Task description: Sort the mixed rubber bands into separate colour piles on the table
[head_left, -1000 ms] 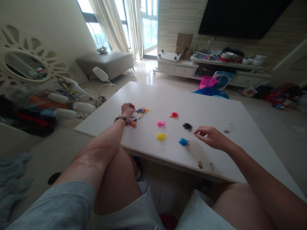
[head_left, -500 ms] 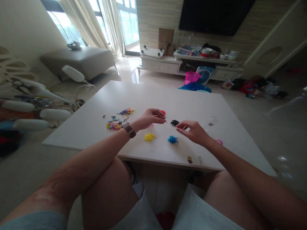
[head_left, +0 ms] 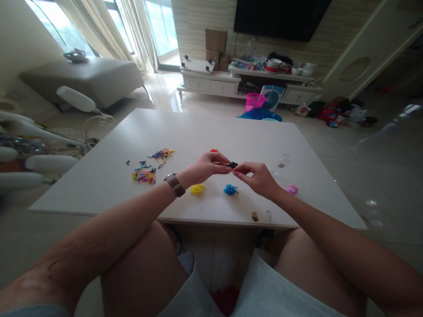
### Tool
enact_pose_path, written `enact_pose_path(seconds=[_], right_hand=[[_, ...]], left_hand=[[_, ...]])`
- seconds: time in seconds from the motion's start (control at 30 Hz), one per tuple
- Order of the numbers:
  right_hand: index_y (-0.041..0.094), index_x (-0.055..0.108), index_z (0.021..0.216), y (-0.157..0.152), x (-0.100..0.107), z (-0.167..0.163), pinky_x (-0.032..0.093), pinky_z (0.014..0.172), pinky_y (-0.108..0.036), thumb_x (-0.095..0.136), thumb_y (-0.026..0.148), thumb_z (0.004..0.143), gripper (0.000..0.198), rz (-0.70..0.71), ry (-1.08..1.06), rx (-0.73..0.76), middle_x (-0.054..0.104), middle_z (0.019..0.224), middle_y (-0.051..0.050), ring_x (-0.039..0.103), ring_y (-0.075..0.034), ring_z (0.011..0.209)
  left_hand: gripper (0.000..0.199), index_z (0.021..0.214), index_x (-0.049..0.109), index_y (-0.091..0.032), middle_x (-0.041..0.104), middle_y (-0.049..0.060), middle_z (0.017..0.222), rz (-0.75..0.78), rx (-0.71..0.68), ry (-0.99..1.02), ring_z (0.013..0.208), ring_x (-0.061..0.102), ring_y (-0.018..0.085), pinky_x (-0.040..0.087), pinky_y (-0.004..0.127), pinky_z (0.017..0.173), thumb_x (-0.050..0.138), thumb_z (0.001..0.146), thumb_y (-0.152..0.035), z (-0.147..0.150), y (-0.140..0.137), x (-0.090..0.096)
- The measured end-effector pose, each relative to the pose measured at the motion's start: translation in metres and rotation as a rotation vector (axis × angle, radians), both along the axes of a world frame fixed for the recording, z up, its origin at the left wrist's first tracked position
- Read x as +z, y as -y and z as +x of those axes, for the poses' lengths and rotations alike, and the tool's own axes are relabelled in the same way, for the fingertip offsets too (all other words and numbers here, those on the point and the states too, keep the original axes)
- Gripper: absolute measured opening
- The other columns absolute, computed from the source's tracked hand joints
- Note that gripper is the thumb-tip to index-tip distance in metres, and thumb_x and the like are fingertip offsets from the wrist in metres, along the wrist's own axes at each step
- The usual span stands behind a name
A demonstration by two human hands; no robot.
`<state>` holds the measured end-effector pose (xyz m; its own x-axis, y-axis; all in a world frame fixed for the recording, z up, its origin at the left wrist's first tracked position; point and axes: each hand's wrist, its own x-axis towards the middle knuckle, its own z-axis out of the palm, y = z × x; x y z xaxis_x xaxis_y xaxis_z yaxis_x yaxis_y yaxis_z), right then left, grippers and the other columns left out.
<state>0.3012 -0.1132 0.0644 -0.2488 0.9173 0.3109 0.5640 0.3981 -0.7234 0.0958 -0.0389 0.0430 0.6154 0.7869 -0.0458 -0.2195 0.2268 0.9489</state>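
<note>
My left hand (head_left: 213, 165), with a brown-strapped watch (head_left: 175, 185) on its wrist, is closed in a pinch over the middle of the table. Fingertip to fingertip with it, my right hand (head_left: 257, 176) is also pinched. What sits between the fingers is too small to make out. Just behind the fingertips lies a pile of black rubber bands (head_left: 233, 165). Nearer me are a yellow pile (head_left: 198, 189) and a blue pile (head_left: 230, 189) of the same small bands. A red pile (head_left: 214, 150) shows beyond my left hand, and a sliver of pink is partly hidden beside it.
Mixed coloured bands (head_left: 144, 176) lie on the left of the white table (head_left: 109, 185), with another mixed heap (head_left: 161, 154) behind. To the right are a clear container (head_left: 285, 160) and a pink lump (head_left: 291, 189). A small yellow figure (head_left: 254, 216) lies by the front edge.
My hands were apart; now their fingertips meet in front of the black pile. The view has shifted, so the table appears farther left.
</note>
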Motion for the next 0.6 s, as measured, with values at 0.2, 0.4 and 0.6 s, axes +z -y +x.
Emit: enact_pose_path(seconds=[0.2,0.4,0.6], right_hand=[[0.018,0.076,0.088,0.0017,0.0016,-0.0032,0.055,0.067,-0.028,0.067,0.030,0.089,0.015,0.014,-0.019,-0.026,0.077,0.080,-0.005,0.069,-0.016,0.070],[0.018,0.075,0.089,0.0014,0.0010,-0.0042,0.055,0.066,-0.029,0.068,0.031,0.088,0.016,0.012,-0.026,-0.029,0.077,0.082,-0.005,0.069,-0.016,0.069],[0.018,0.075,0.090,0.0010,0.0002,-0.0057,0.055,0.066,-0.028,0.067,0.029,0.089,0.014,0.012,-0.016,-0.040,0.077,0.082,-0.005,0.069,-0.016,0.070]], left_hand=[[0.033,0.081,0.070,-0.012,0.069,0.002,0.080,0.007,0.023,-0.001,0.079,0.069,0.014,0.055,0.033,0.083,0.093,0.058,-0.018,-0.0025,-0.0025,0.0028],[0.032,0.082,0.071,-0.013,0.068,0.003,0.083,0.021,0.014,-0.004,0.080,0.068,0.014,0.055,0.034,0.083,0.093,0.059,-0.019,-0.0023,-0.0015,0.0014],[0.032,0.082,0.071,-0.013,0.067,0.003,0.084,0.028,0.012,-0.004,0.081,0.068,0.015,0.055,0.035,0.083,0.093,0.059,-0.019,-0.0020,-0.0010,0.0007]])
